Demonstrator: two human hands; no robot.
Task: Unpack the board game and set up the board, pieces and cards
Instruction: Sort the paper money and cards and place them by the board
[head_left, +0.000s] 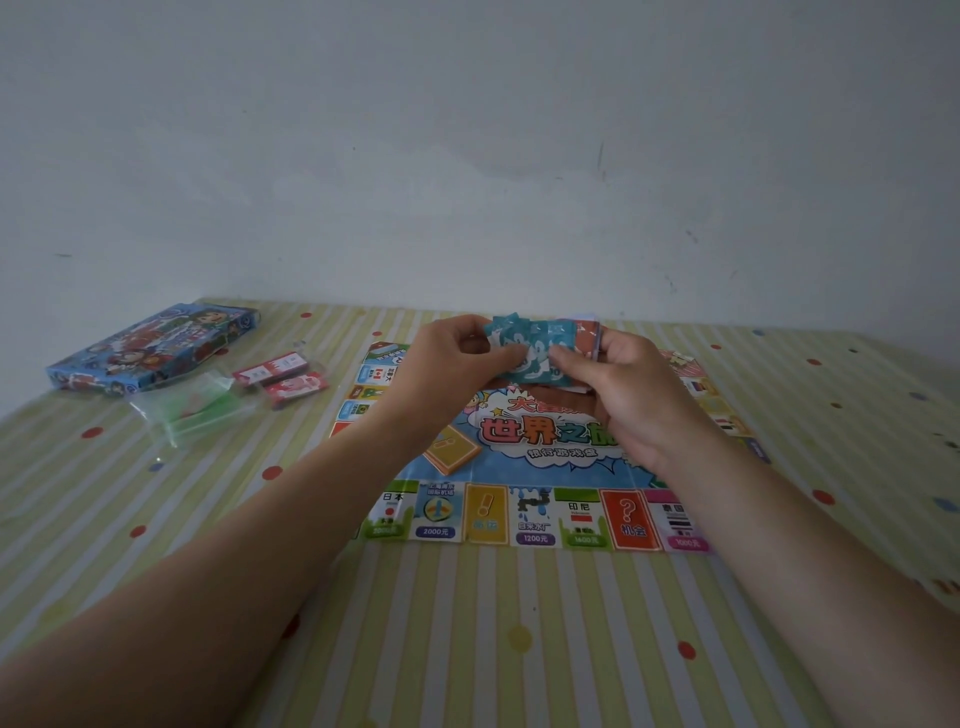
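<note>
- Seeing both hands raised close together over the far half of the board (519, 470), which lies unfolded and flat on the table (467, 649) straight ahead of me.
- A bundle of paper notes (540, 340) sits between the two hands, up over the board's far edge. I can't tell whether any of it touches the board.
- Teal notes face me. A reddish-brown note (589, 338) shows at the bundle's right edge.
- Left hand (457, 364): fingers curled, thumb and fingertips pinching the left side of the front teal note, which is bent there.
- Right hand (628, 400): curled round the right side of the bundle, thumb pressed on the front of the teal note. Its fingers are behind the paper, out of my sight.
- The two thumbs nearly meet on the front note. Both hands are clamped on paper.
- My forearms cross the board's left and right sides; the near row of squares shows between them.
- Box (156, 348): flat at the far left of the table by the wall, well apart from the hands.
- Clear plastic bag (192, 410): just beside the box on its near side, with something green inside that I can't make out.
- Far red pack (267, 368) and near red pack (296, 389): side by side between the bag and the board's left edge.
</note>
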